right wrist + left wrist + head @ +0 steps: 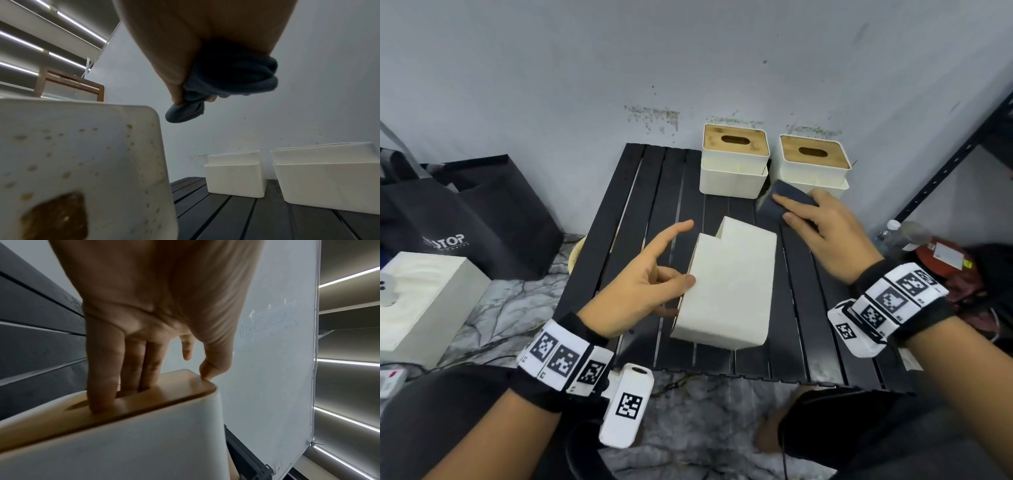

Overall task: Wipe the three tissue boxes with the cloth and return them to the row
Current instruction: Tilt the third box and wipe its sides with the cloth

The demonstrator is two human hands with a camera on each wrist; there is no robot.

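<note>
A white tissue box (729, 284) lies tipped on its side in the middle of the black slatted table (650, 192). My left hand (654, 277) grips it: several fingers (102, 378) sit in the slot of its wooden lid (174, 391), and the thumb presses the lid's edge. Its underside (82, 154) shows brown stains (55, 216). My right hand (825, 226) holds a folded dark blue cloth (780, 202) (226, 76) above the table, beyond the tipped box. Two more boxes (734, 164) (813, 164) stand upright side by side at the back.
The wall runs close behind the table. A black bag (482, 212) and a white carton (424, 301) sit on the floor at the left. A black metal rack (945, 164) with bottles (900, 236) and clutter stands at the right.
</note>
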